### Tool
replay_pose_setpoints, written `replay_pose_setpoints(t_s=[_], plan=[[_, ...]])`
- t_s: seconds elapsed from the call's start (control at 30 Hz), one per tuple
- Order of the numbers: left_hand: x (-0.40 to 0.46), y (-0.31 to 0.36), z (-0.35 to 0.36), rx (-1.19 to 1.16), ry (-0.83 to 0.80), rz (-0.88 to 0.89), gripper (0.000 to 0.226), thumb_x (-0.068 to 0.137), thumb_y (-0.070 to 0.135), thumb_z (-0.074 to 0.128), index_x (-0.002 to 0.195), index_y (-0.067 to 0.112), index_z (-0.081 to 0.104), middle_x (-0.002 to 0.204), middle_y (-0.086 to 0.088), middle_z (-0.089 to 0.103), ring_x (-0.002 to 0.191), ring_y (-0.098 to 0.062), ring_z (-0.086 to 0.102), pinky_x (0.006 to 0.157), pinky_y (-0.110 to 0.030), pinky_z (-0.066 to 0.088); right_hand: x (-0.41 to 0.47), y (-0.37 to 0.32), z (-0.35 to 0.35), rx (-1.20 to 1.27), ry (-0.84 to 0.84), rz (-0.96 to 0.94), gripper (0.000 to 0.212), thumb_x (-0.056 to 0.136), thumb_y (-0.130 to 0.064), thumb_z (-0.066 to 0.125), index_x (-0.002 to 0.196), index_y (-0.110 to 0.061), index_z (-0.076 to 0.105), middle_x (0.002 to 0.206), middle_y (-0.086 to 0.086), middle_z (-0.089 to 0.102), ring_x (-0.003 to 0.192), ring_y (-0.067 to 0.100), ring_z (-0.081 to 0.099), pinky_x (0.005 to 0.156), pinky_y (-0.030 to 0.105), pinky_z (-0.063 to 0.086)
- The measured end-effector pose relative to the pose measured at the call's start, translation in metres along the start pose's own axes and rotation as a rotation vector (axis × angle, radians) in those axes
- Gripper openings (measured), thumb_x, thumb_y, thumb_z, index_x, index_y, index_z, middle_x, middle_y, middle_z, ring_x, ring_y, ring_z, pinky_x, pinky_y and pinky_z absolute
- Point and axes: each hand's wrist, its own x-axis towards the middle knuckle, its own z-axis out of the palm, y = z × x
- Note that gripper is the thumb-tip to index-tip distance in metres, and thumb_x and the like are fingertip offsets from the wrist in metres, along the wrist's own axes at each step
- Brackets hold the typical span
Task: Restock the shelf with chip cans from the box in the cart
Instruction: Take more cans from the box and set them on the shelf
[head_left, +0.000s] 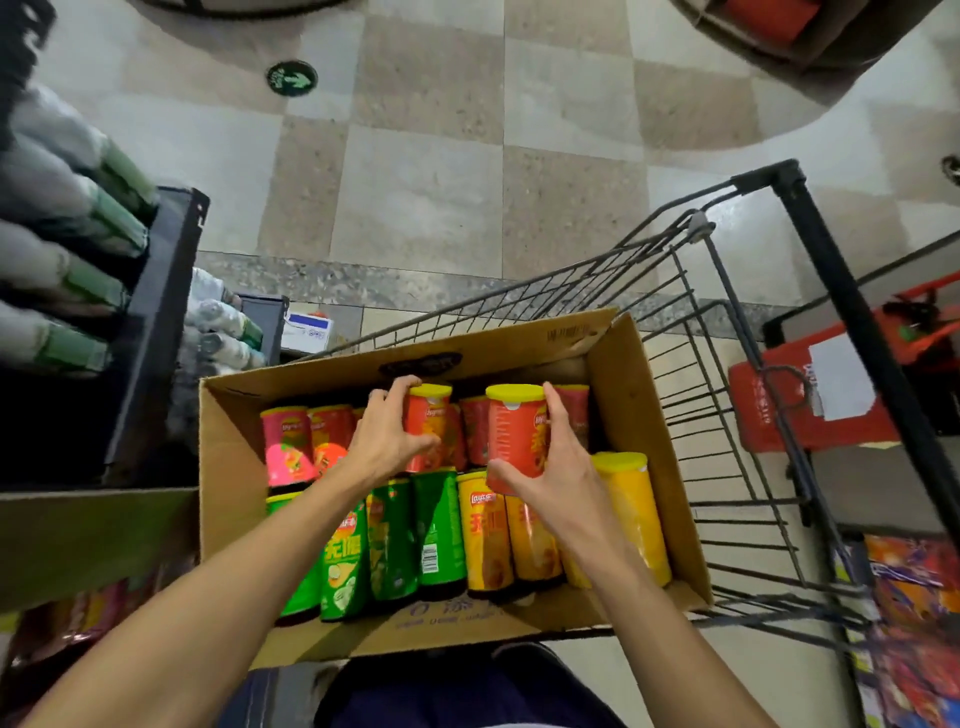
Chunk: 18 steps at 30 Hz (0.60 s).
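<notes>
Chip cans in both grips: left hand (387, 441) curled round one red can (427, 426), right hand (558, 462) round another red can (514, 431), both lifted above green and yellow cans in the cardboard box (228, 467), wire cart (727, 364) around it

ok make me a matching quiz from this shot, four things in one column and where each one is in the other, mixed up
Things:
1. left hand
2. right hand
3. green chip cans
4. cardboard box

Places or states:
A. sitting inside the wire cart
B. gripping a red chip can with yellow lid in the far row
C. standing in the near row of the box, left of the yellow chip cans
D. holding a red chip can lifted above the others

Pairs: 1-B, 2-D, 3-C, 4-A
</notes>
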Motion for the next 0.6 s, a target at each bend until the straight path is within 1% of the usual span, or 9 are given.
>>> replay_pose_setpoints(t_s=[0.07,0.17,0.23,0.3,0.37,0.4,0.5,0.53,0.6], plan=[[-0.023,-0.003,-0.016,-0.069,0.031,0.023,0.084,0.067,0.032,0.088,0.135,0.034,0.039,0.114,-0.004,0.053,0.099,-0.021,0.060,0.088,-0.034,0.051,0.000,-0.012,0.002,0.015,-0.015,-0.041,0.105,0.079,-0.057,0.075,0.151,-0.049,-0.001,0.147,-0.003,0.044,0.128,0.017,0.051,0.100,0.039,0.051],[-0.065,-0.014,-0.041,-0.219,0.041,0.025,0.080,0.066,0.031,0.089,0.128,0.040,0.039,0.111,0.001,0.064,0.093,-0.013,0.066,0.086,-0.036,0.057,0.000,-0.035,0.007,0.039,-0.056,-0.096,0.105,0.077,-0.055,0.077,0.150,-0.048,0.003,0.142,-0.002,0.051,0.122,0.015,0.056,0.098,0.037,0.053],[-0.094,-0.022,-0.057,-0.311,0.069,0.008,0.080,0.066,0.031,0.089,0.127,0.042,0.039,0.112,0.002,0.065,0.091,-0.010,0.067,0.083,-0.034,0.058,-0.002,-0.053,0.012,0.082,-0.101,-0.138,0.105,0.074,-0.055,0.080,0.149,-0.049,0.006,0.133,-0.004,0.058,0.112,0.010,0.061,0.095,0.034,0.054],[-0.127,-0.029,-0.074,-0.373,0.133,-0.001,0.082,0.061,0.037,0.090,0.126,0.044,0.040,0.113,0.006,0.065,0.090,-0.007,0.068,0.084,-0.032,0.057,-0.006,-0.072,0.019,0.132,-0.165,-0.194,0.106,0.072,-0.052,0.082,0.148,-0.051,0.009,0.121,-0.009,0.063,0.103,0.005,0.065,0.094,0.034,0.055],[-0.159,-0.035,-0.091,-0.431,0.205,0.004,0.084,0.054,0.049,0.087,0.124,0.047,0.040,0.114,0.009,0.064,0.092,-0.004,0.067,0.085,-0.030,0.056,-0.013,-0.091,0.027,0.162,-0.246,-0.257,0.107,0.071,-0.048,0.084,0.148,-0.051,0.010,0.115,-0.016,0.062,0.099,0.000,0.066,0.094,0.034,0.055],[-0.177,-0.038,-0.099,-0.447,0.236,0.009,0.084,0.053,0.050,0.086,0.124,0.046,0.041,0.115,0.010,0.064,0.092,-0.003,0.067,0.085,-0.028,0.055,-0.018,-0.100,0.032,0.175,-0.289,-0.289,0.107,0.072,-0.047,0.085,0.148,-0.051,0.010,0.115,-0.018,0.061,0.098,-0.001,0.066,0.095,0.034,0.055],[-0.233,-0.047,-0.120,-0.491,0.322,-0.001,0.083,0.059,0.040,0.088,0.127,0.045,0.042,0.110,0.011,0.068,0.095,-0.007,0.068,0.086,-0.035,0.056,-0.043,-0.133,0.045,0.228,-0.418,-0.375,0.106,0.072,-0.043,0.085,0.149,-0.053,0.012,0.118,-0.017,0.060,0.097,-0.005,0.066,0.095,0.032,0.055],[-0.252,-0.052,-0.125,-0.502,0.355,-0.006,0.083,0.061,0.034,0.090,0.128,0.043,0.042,0.108,0.013,0.069,0.095,-0.008,0.069,0.086,-0.035,0.057,-0.053,-0.143,0.048,0.233,-0.450,-0.402,0.107,0.071,-0.044,0.086,0.148,-0.054,0.012,0.121,-0.014,0.060,0.097,-0.005,0.066,0.095,0.032,0.055],[-0.292,-0.057,-0.133,-0.514,0.428,-0.015,0.082,0.064,0.025,0.090,0.129,0.040,0.043,0.110,0.017,0.067,0.096,-0.007,0.069,0.084,-0.031,0.057,-0.073,-0.162,0.057,0.230,-0.508,-0.453,0.107,0.069,-0.049,0.085,0.147,-0.057,0.012,0.126,-0.011,0.058,0.101,-0.005,0.064,0.095,0.030,0.054]])
